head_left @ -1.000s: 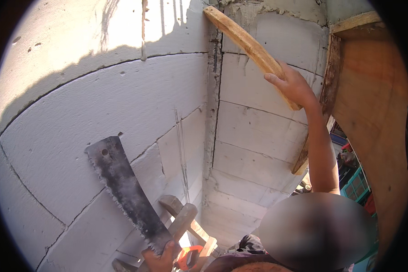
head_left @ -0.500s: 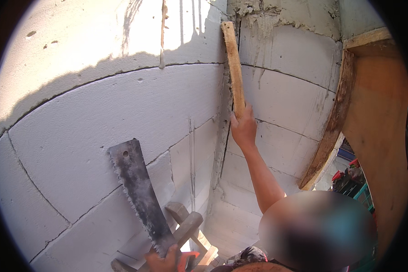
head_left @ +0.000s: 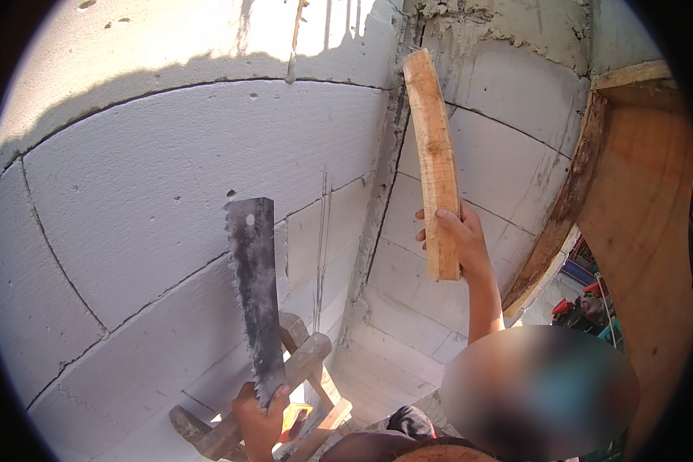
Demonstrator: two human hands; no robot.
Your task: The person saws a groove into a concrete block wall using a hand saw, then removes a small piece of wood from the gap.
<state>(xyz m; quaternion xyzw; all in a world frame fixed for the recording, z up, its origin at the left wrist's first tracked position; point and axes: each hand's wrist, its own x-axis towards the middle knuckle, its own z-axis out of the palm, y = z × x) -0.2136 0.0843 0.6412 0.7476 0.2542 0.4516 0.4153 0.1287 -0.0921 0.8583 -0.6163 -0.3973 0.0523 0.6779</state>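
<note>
My left hand [head_left: 260, 422] is closed round the lower end of a hand saw [head_left: 257, 285], next to its orange-red handle [head_left: 293, 421]. The dark, dusty blade points up, with its toothed edge to the left and a hole near the tip. My right hand [head_left: 463, 233] grips the lower part of a short, rough piece of timber [head_left: 433, 158], thumb across its face. The timber stands nearly upright before the wall corner, tilted a little left at the top. Its cut lower end shows below my fingers.
Pale block walls [head_left: 208, 162] meet in a corner ahead. A rough wooden frame [head_left: 266, 396] stands at the lower left, below the saw. On the right, a wood-edged brown panel [head_left: 647, 231] rises beside a pile of mixed items [head_left: 585, 308]. A blurred patch hides the lower right.
My right hand has drawn the timber down and closer, turning its broad face toward me. The saw in my left hand has swung more upright, its tip moving right.
</note>
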